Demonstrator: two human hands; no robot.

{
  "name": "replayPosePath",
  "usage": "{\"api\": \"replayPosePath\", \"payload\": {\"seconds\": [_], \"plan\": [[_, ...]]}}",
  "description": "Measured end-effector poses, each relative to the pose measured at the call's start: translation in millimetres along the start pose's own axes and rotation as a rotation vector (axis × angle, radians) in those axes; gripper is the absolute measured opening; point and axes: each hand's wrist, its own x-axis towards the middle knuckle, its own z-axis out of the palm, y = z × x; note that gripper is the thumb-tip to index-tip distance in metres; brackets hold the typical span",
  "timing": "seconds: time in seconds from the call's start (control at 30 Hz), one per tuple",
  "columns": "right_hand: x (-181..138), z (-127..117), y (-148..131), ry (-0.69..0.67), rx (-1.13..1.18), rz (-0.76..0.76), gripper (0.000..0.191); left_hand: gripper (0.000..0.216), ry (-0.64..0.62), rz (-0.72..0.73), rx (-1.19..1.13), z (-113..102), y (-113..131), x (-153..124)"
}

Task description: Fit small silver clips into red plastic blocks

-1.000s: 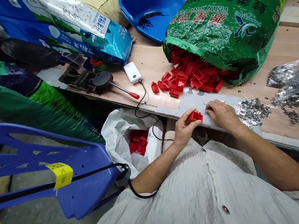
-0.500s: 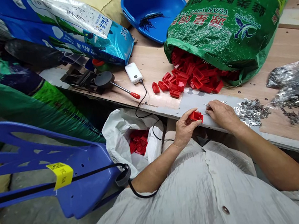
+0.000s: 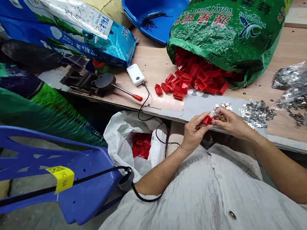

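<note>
My left hand (image 3: 193,135) is closed on a small red plastic part (image 3: 206,119) at the table's near edge. My right hand (image 3: 231,122) meets it from the right, fingers pinched on something small that I cannot make out, pressed against the red part. A pile of the same red parts (image 3: 194,80) spills from a green woven sack (image 3: 232,22) just beyond my hands. Small silvery metal pieces (image 3: 256,111) lie scattered to the right of my right hand.
A white bag (image 3: 122,135) with red parts hangs below the table edge at left. A white power bank (image 3: 136,74), a black tool with a red-tipped handle (image 3: 108,81), a blue basin (image 3: 154,7) and a blue chair (image 3: 49,172) are around. Clear bags of metal pieces (image 3: 305,88) lie right.
My right hand has left the table surface and come to the red part in my left hand; both hands now meet slightly nearer to me.
</note>
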Motion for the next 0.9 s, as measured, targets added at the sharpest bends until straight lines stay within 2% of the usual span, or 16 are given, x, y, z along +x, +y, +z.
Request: {"api": "replayPosePath", "payload": {"seconds": [0.23,0.4,0.53,0.73,0.8,0.9], "plan": [[-9,-2,-4,-0.010,0.220,0.076,0.038,0.058,-0.003,-0.256,-0.280,4,0,3],[-18,-6,-2,-0.007,0.231,0.065,0.039,0.058,0.010,-0.305,-0.436,7,-4,5],[-21,-5,0,0.001,0.192,0.045,0.036,0.057,-0.039,-0.346,-0.493,12,-4,3],[-23,-6,4,0.009,0.116,0.010,0.035,0.047,-0.081,-0.274,-0.413,14,-3,6],[-24,-8,6,0.051,-0.032,-0.032,0.032,0.043,-0.118,-0.221,-0.325,9,-6,10],[-26,-10,9,0.134,-0.275,-0.107,0.032,0.038,-0.173,-0.129,-0.073,1,-10,18]]}}
